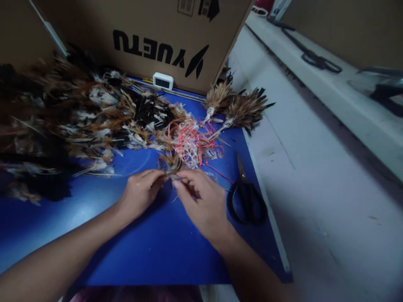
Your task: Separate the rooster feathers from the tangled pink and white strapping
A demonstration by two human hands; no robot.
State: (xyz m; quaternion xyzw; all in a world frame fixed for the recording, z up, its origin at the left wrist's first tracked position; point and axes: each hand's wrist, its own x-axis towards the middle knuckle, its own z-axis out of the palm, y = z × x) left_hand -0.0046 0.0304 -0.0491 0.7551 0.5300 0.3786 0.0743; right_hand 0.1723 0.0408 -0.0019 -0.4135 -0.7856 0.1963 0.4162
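Between my two hands is a small bunch of brown feathers (171, 162), its tips pointing away from me. My left hand (143, 188) pinches it from the left side. My right hand (201, 197) closes thumb and fingers on its base, and a thin strand hangs below. Just beyond lies a tangle of pink and white string (190, 142). Black-handled scissors (247, 201) rest right of my right hand, blades pointing away. A large heap of loose brown, black and white feathers (94, 113) spreads to the left.
Two tied feather bundles (242, 107) lie at the back right of the blue table (151, 251). A small white digital display (163, 81) stands before a cardboard box (141, 21). On the ledge at right, another pair of scissors (321, 62) lies beside the wall.
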